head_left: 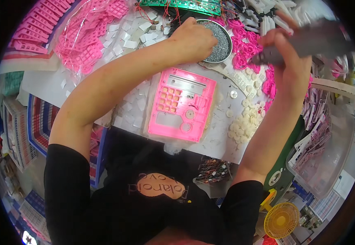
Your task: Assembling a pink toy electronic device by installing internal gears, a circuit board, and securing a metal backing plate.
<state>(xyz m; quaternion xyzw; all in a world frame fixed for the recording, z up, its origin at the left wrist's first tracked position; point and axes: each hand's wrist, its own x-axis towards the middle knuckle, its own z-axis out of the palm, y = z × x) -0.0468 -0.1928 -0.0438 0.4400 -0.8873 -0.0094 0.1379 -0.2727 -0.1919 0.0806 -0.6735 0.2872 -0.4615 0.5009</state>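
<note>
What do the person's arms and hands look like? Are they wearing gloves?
No gloves. Both the left hand and the right hand are bare, and so are the forearms. Black sleeves of a dark top cover only the upper arms, ending near the elbows. No watch or rings show.

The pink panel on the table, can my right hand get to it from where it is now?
Probably yes: the pink panel lies uncovered, nothing between, though the right hand is gripping a grey tool.

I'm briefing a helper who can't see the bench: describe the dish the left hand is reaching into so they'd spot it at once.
Start from the pink panel lying flat mid-table, then look straight up past it toward the far edge. There the left hand rests on a round metal dish full of small grey screws. It is the only round, grey container there; its neighbours are pink gears and white squares.
</note>
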